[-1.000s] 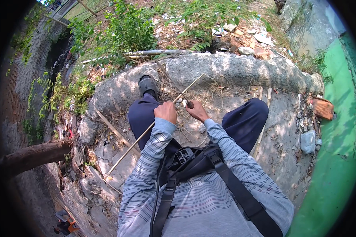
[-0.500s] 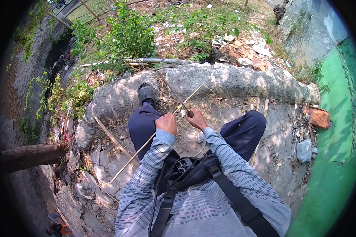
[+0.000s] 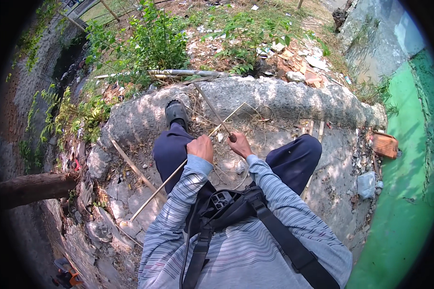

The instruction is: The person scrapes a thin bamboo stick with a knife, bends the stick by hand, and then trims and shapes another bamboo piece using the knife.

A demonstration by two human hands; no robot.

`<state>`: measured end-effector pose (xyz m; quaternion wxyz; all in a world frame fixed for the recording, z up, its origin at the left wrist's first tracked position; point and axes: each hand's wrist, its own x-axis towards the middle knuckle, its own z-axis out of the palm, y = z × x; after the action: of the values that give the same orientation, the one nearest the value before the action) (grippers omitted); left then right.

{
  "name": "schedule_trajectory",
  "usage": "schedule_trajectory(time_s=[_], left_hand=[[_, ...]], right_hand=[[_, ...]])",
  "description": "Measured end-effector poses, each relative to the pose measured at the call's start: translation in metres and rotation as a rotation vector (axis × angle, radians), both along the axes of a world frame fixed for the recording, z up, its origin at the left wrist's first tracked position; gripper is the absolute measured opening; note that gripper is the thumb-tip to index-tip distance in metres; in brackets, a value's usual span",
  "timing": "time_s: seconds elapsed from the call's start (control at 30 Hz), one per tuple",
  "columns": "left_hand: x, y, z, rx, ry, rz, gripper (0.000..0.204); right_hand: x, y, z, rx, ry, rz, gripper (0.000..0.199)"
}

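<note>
Your left hand (image 3: 200,148) is fisted around a long thin bamboo strip (image 3: 161,188), knuckles up, fingers fully curled, so the grip point itself is hidden under the hand. The strip runs from your fist down-left past your left knee to the cracked concrete slab (image 3: 332,178) you sit on, ending near the slab's broken left edge; above the fist it continues up-right toward the slab's raised far curb (image 3: 284,98), thin and hard to follow against dry straw. Your right hand (image 3: 239,145) is closed on a dark knife handle (image 3: 232,137), with a slim blade (image 3: 210,108) pointing up-left toward the curb; the blade crosses the strip just beyond your fists, but whether the edge touches the strip you cannot tell, too small. Both hands sit close together, nearly touching, over the gap between your knees. Your left foot in a dark shoe (image 3: 176,113) rests against the curb; the right foot is hidden under your leg. More bamboo slats (image 3: 132,166) lie flat on the slab beside your left leg, a few near the right edge. A red brick (image 3: 385,144) sits at the slab's right edge against the green wall (image 3: 405,202). A log (image 3: 33,188) is cut off by the lens rim on the left. Chest harness straps (image 3: 275,236) cover your torso.
</note>
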<state>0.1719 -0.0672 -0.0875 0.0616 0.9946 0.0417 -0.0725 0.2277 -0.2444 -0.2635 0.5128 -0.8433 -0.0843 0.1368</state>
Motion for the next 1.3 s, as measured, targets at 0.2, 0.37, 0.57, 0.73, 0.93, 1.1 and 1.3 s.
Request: schedule_trajectory(time_s=[0.2, 0.37, 0.57, 0.73, 0.93, 1.1, 1.3], left_hand=[[-0.001, -0.005, 0.001, 0.058, -0.004, -0.022, 0.008], [0.0, -0.004, -0.002, 0.044, -0.009, -0.013, 0.007], [0.001, -0.003, -0.003, 0.045, -0.028, -0.01, 0.01], [-0.001, -0.002, -0.005, 0.04, -0.059, -0.01, 0.01], [0.001, -0.005, -0.001, 0.021, -0.077, -0.003, 0.01], [0.005, -0.005, 0.001, 0.0, -0.065, -0.001, 0.012], [0.001, -0.001, 0.002, 0.013, -0.019, 0.019, 0.011]], right_hand=[[0.003, -0.016, -0.018, -0.103, -0.06, 0.038, 0.022], [0.015, -0.034, -0.038, -0.209, 0.024, -0.102, 0.026], [0.002, -0.018, -0.034, -0.122, 0.019, -0.031, 0.025], [0.006, -0.034, -0.051, -0.176, 0.056, -0.076, 0.027], [0.007, -0.054, -0.081, -0.246, 0.077, -0.198, 0.023], [-0.001, -0.039, -0.074, -0.071, 0.116, -0.231, 0.029], [0.0, -0.038, -0.037, -0.17, 0.238, -0.212, 0.052]])
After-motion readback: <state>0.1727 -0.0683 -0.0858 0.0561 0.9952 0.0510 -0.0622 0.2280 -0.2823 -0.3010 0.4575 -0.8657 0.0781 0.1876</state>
